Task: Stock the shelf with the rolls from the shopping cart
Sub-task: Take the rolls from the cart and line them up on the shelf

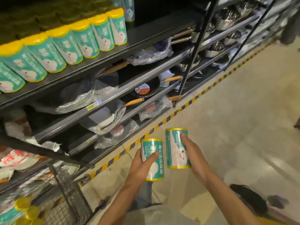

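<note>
The person's left hand (142,166) curls its fingers round one roll (152,159) and the right hand (193,156) wraps another roll (177,148), both held low at the frame's bottom centre, well below the row of rolls (68,44) on the shelf (146,38) at upper left. Each roll is a smooth cylinder in glossy teal film with yellow ends, so a one-handed hold could slip on the lift. Set down hard beside that tight upright row, one might also topple its neighbours; more rolls lie in the wire shopping cart (68,192) at lower left.

Cart rolls (19,213) blurred, cut by left and bottom edges. Leftmost shelf roll (9,80) cropped. Far-shelf pots (227,17) indistinct.
</note>
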